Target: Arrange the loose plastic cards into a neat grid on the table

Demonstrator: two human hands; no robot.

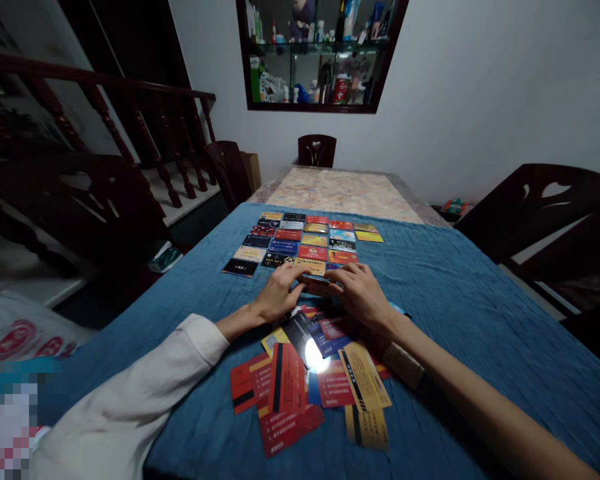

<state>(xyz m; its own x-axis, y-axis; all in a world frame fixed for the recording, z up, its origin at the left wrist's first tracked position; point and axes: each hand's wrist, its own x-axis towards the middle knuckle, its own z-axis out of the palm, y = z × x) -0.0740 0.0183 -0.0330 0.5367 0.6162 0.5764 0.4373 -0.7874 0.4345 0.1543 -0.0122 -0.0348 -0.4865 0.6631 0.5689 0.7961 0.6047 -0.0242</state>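
My left hand (279,293) and my right hand (361,292) meet over the blue tablecloth (455,293), both pinching one card (316,284) between their fingertips. Just beyond the hands, several cards lie in neat rows as a grid (303,241). Under my wrists, nearer to me, a loose pile of cards (310,380) is spread, red, yellow, blue and black. A bright light glare sits on one dark card in the pile. My left arm wears a white sleeve; the right forearm is bare.
Dark wooden chairs stand at the left (80,200), right (550,213) and far end (317,151). The far half of the table shows a bare marble-like top (345,190). A glass wall cabinet (320,53) holds bottles. A stair railing runs at left.
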